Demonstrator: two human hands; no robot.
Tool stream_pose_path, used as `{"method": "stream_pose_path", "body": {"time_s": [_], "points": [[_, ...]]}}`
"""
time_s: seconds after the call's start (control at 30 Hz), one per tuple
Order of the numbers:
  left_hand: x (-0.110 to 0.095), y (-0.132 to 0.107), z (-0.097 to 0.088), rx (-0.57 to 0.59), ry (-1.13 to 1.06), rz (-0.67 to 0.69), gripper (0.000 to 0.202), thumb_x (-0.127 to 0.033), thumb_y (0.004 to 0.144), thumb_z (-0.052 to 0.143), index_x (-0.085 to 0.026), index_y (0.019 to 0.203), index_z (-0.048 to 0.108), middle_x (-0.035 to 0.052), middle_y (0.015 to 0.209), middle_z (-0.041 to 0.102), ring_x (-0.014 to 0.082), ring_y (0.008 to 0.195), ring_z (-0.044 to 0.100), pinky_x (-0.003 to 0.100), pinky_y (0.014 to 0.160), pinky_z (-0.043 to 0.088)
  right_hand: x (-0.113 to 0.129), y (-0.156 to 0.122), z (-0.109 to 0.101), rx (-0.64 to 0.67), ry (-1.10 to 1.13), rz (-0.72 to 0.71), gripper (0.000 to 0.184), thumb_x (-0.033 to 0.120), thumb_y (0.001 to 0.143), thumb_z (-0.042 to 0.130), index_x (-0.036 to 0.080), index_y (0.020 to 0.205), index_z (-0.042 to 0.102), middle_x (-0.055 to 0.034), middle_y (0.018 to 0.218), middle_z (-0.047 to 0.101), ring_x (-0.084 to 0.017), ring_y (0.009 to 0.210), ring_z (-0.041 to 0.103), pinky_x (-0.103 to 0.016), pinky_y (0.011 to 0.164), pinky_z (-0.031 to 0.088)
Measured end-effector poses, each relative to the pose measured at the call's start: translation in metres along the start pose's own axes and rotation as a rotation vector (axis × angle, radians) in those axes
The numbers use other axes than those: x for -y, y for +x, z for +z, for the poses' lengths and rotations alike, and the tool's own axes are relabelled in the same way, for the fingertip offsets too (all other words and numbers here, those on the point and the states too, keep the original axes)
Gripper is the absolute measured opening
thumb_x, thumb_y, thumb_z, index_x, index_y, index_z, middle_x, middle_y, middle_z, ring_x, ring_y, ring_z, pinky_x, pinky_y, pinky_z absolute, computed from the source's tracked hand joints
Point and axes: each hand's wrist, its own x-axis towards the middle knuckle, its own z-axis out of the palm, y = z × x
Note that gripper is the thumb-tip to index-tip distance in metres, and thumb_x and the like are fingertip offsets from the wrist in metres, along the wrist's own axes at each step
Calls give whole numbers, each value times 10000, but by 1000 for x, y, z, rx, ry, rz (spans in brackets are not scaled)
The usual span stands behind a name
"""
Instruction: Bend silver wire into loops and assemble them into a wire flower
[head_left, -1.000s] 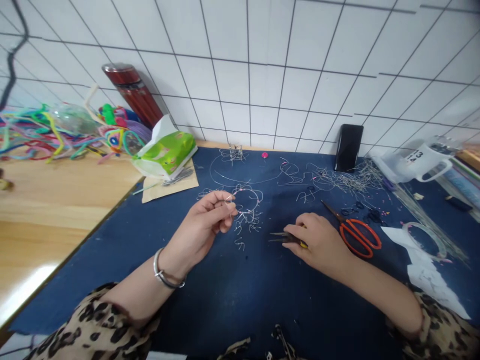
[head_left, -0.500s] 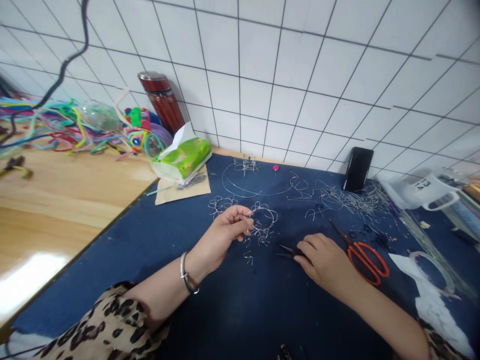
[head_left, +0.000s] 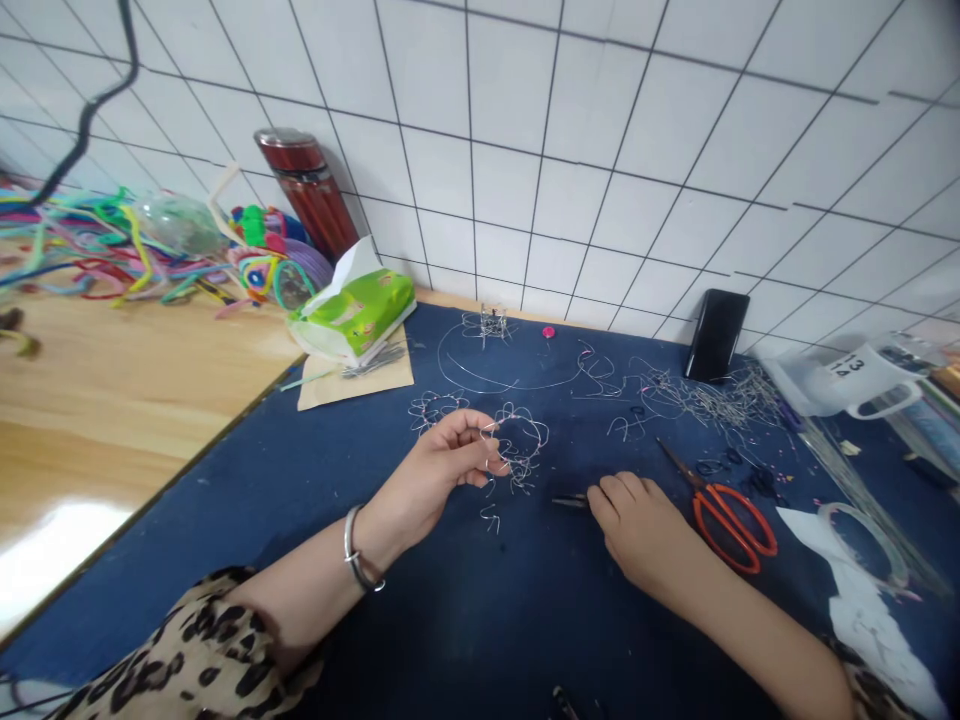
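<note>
My left hand (head_left: 442, 465) pinches a thin wire ring (head_left: 541, 440) between thumb and fingers. The ring has wire loops around it and small pink beads. My right hand (head_left: 634, 520) lies on the dark blue mat, its fingers wrapped round a pair of pliers (head_left: 570, 500). Their jaws point left and look closed; the handles are hidden under my palm. A similar looped wire ring (head_left: 436, 402) rests on the mat behind my left hand. Just below the held ring lies a small bent wire piece (head_left: 490, 518).
Orange-handled scissors (head_left: 735, 525) lie right of my right hand. Behind them are a heap of wire clippings (head_left: 705, 400), a black phone (head_left: 716, 335) against the wall and a white mug (head_left: 862, 385). Further left stand a green tissue pack (head_left: 367, 315) and a red flask (head_left: 307, 190).
The pliers' jaws have gone from spread to closed as my right fingers tightened. My left hand keeps hold of the wire ring. The whole view has shifted slightly.
</note>
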Motion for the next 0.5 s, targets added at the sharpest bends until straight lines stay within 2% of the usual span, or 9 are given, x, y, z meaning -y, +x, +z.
{"method": "stream_pose_path", "body": {"time_s": [0.17, 0.3, 0.5], "points": [[2, -3, 1, 29, 19, 15, 224, -262, 776, 618, -211, 971, 522, -13, 727, 584, 147, 746, 639, 191, 574, 446, -10, 6, 3, -22, 117, 79, 139, 279, 841, 484, 187, 925, 547, -77, 906, 537, -216, 857, 465, -341, 712, 371], [5, -4, 3, 45, 21, 37, 223, -262, 776, 614, -213, 973, 523, -10, 722, 595, 146, 736, 639, 196, 573, 445, -12, 4, 4, -48, 148, 103, 118, 300, 818, 530, 183, 829, 533, -68, 863, 527, -211, 842, 461, -336, 711, 369], [5, -4, 3, 62, 49, 35, 239, -271, 773, 610, -202, 986, 527, 16, 723, 636, 147, 732, 638, 198, 575, 448, -11, 1, 9, -132, 200, 77, 110, 281, 829, 518, 173, 843, 527, -68, 844, 534, -199, 829, 467, -326, 709, 371]]}}
